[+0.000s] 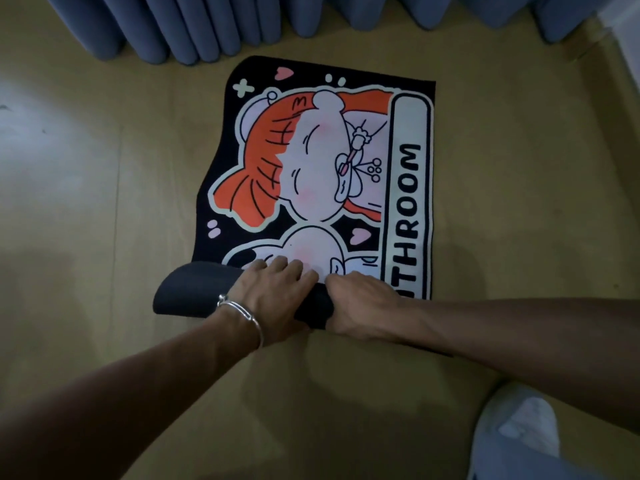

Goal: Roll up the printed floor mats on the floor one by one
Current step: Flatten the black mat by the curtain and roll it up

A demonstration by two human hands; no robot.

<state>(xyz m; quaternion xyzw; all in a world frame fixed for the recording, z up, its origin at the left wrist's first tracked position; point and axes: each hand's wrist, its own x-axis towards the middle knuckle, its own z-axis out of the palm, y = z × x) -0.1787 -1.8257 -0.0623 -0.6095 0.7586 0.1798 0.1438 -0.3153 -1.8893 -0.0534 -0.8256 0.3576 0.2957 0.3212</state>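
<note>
Head view, near to far. A pale trouser knee (519,434) sits at lower right on the tan floor (104,202), and both forearms reach forward from it. There is a silver bangle (242,315) on the left wrist. The left hand (273,299) and right hand (360,306) sit side by side, almost touching, on the rolled near end (194,292) of the printed mat (311,150). The left hand grips over the top of the roll, fingertips reaching onto the printed face. The right hand's fingers curl down over the roll's front. The roll's long axis runs left to right across the view, dark backing outward. Its left end sticks out well past the left hand, unsupported. Its right end is hidden under the right hand and forearm. Straight ahead of the hands the unrolled length lies flat, print up, running away toward the blue curtain (207,26). The mat sits slightly skewed, far end leaning right. The coming move looks like a straight push away from the body. Nothing lies on the flat stretch. The curtain hem hangs just beyond the far edge, apparently clear of it. With the hands bunched together, the free left end may lag and cone the roll. No other mat is in sight.
</note>
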